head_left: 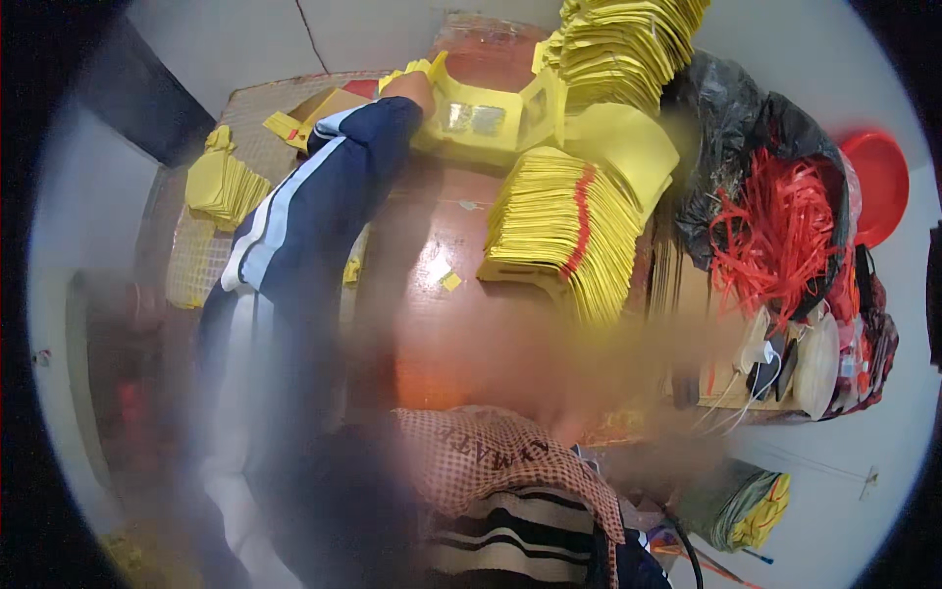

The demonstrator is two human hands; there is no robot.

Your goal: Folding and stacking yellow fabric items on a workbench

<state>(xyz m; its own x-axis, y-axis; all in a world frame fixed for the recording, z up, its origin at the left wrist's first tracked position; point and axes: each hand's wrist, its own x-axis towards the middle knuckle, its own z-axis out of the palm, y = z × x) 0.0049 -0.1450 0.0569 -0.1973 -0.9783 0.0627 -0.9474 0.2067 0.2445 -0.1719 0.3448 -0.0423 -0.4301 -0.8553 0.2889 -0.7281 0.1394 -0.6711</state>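
Note:
My left arm, in a navy sleeve with white and pale blue stripes, reaches to the far side of the table. My left hand (412,93) is at the left end of an unfolded yellow card piece (515,118) with a grey window-like patch. Its fingers are hidden, so its grip does not show. A skin-coloured smear (491,348) in the lower middle may be my right hand; its fingers are too blurred to make out. Beyond that smear lies a thick stack of yellow cards (540,216) with a red stripe along one edge.
A tall pile of yellow cards (628,54) stands at the back. More yellow cards (221,187) lie at the left. To the right, a black plastic bag (721,118) holds red ribbon strips (775,231), beside a red basin (875,187). White cables (770,378) lie below them.

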